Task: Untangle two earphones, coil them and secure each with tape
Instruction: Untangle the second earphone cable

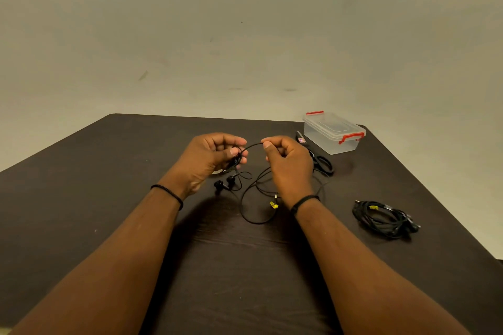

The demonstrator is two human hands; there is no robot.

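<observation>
A black earphone cable [254,200] hangs in loose loops between my hands and onto the dark table [109,171]. My left hand [215,155] grips a small bundle of that cable, and two earbuds [224,183] dangle just below it. My right hand [285,160] pinches the same cable between thumb and forefinger, a short arc of wire spanning the gap. The plug with a yellow tag [274,204] lies by my right wrist. A second black earphone [385,219], bundled into a coil with a yellow tag, lies on the table at the right. A pale roll, perhaps tape [217,172], peeks out under my left hand.
A clear plastic box [333,133] with red latches stands at the back right corner. Black-handled scissors [322,163] lie beside it, partly behind my right hand. The table's right edge runs close to the coiled earphone.
</observation>
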